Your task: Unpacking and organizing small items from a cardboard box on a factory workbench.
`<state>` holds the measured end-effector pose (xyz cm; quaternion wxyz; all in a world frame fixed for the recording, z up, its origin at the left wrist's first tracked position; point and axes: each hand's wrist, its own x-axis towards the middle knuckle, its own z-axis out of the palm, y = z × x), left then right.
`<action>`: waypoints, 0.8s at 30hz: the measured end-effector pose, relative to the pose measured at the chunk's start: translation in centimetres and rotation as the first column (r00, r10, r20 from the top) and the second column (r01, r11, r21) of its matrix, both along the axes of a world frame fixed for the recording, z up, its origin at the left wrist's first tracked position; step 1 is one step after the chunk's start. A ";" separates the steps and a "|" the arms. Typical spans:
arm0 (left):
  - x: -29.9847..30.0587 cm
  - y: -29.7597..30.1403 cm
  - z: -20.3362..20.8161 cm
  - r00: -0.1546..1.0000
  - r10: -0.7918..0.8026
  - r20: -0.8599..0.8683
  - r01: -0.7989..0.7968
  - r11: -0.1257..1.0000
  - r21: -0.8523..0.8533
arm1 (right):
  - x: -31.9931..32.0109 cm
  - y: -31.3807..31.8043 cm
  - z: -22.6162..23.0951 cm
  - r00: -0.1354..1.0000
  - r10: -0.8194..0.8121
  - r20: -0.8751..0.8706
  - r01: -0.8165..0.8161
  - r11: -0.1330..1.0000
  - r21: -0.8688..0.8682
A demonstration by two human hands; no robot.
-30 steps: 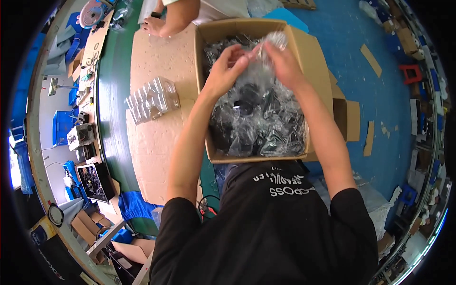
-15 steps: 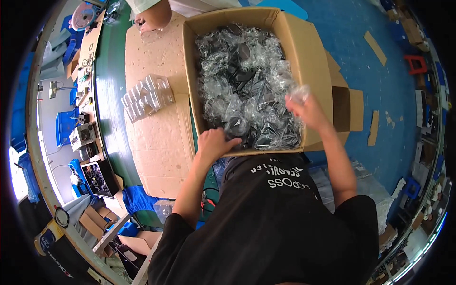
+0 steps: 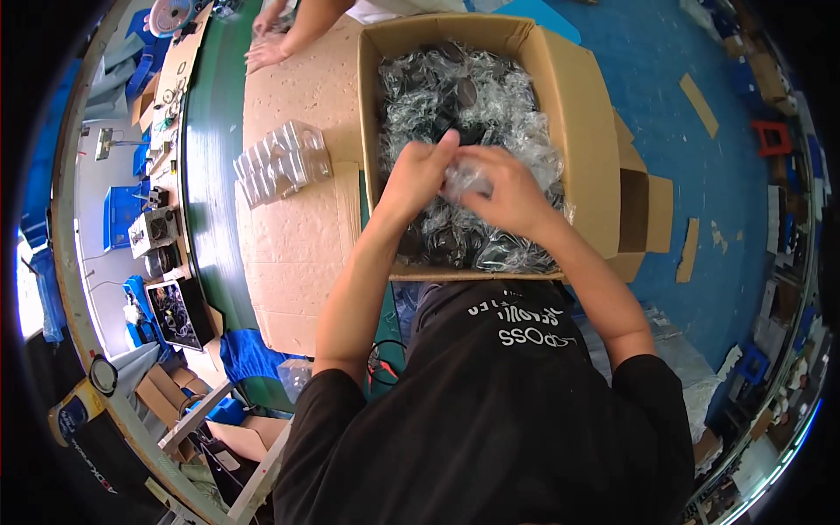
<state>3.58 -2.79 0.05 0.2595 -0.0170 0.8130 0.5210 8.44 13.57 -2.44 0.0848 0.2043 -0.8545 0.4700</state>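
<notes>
Both my hands meet above the open cardboard box (image 3: 371, 149), near its middle. A crumpled piece of clear plastic (image 3: 468, 179) is pinched in my right hand (image 3: 510, 194), which is shut on it. My left hand (image 3: 415, 179) is curled against the left side of that plastic, thumb raised; its fingertips are hidden, so what they grip cannot be made out. Below the hands, dark, round-ended items (image 3: 446, 241) in clear plastic wrap fill the box. Their exact kind is hidden by the wrap.
Left of the box, a stack of clear plastic trays (image 3: 282, 164) lies on a flat cardboard sheet (image 3: 293, 302) over the green table (image 3: 210, 219). At the far edge, another person's hands (image 3: 278, 44) are at work. Open box flaps (image 3: 582, 149) spread right.
My right hand has moved left and inward with the clear plastic, from the box's right side. My left hand has left the near edge and risen to meet it. The other person's hands came into view.
</notes>
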 end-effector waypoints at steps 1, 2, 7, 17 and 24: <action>-0.9 0.2 0.0 0.985 0.083 0.153 -0.118 0.966 0.231 | -0.7 0.3 0.1 0.985 -0.039 0.169 0.046 0.998 -0.036; -1.5 0.1 0.0 0.941 0.124 0.316 -0.258 0.865 0.429 | -1.5 0.4 0.3 0.940 -0.071 0.334 0.097 0.993 -0.063; -3.8 -1.9 -1.1 0.920 0.378 -0.100 -0.271 0.801 0.534 | -6.6 3.0 4.4 0.749 -0.440 0.496 0.658 0.579 -0.481; 2.8 -4.9 -10.7 0.696 -0.709 -0.112 0.128 0.275 -0.953 | -3.6 5.9 6.1 0.925 -0.346 0.154 0.228 0.833 0.504; 2.6 -6.7 -9.1 0.649 -0.694 -0.312 0.188 0.543 -0.819 | 3.8 3.4 -6.6 0.979 0.074 0.190 -0.160 0.853 0.497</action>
